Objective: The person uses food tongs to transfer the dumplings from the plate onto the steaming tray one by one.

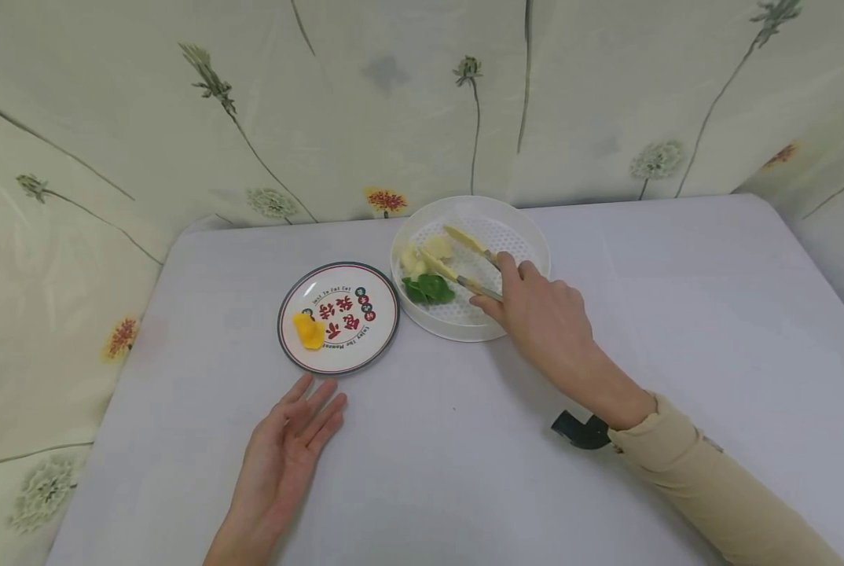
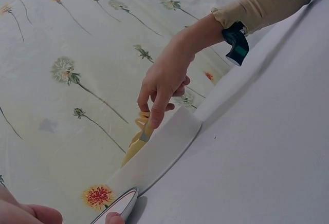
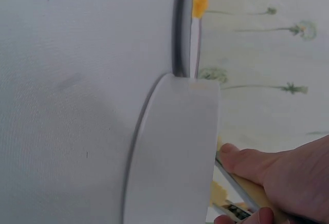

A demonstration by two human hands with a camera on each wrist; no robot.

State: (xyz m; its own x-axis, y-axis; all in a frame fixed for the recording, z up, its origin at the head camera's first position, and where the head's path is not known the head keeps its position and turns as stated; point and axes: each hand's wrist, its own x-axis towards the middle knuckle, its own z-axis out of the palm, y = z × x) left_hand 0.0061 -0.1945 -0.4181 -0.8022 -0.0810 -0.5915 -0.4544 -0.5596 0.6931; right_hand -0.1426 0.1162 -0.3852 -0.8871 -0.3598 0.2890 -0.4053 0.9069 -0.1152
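My right hand (image 1: 545,318) grips a pair of yellow-tipped tongs (image 1: 466,239) over a round white tray (image 1: 475,328) with a perforated bottom. The two tips stand apart, near pale yellow pieces (image 1: 409,260) inside the tray; whether they touch one is unclear. Green leaf-like pieces (image 1: 429,288) lie by the tray's near-left side. To its left is a white plate (image 1: 376,338) with red lettering, bearing a yellow-orange piece (image 1: 310,331). My left hand (image 1: 284,452), palm turned up and fingers extended, has its fingertips at the plate's near rim and holds nothing.
A white cloth (image 1: 429,472) covers the table. Behind it hangs a flower-printed curtain (image 1: 323,118), close to the far edge of the tray. A dark band-like device (image 1: 579,431) sits at the right wrist beside the beige sleeve (image 1: 719,487).
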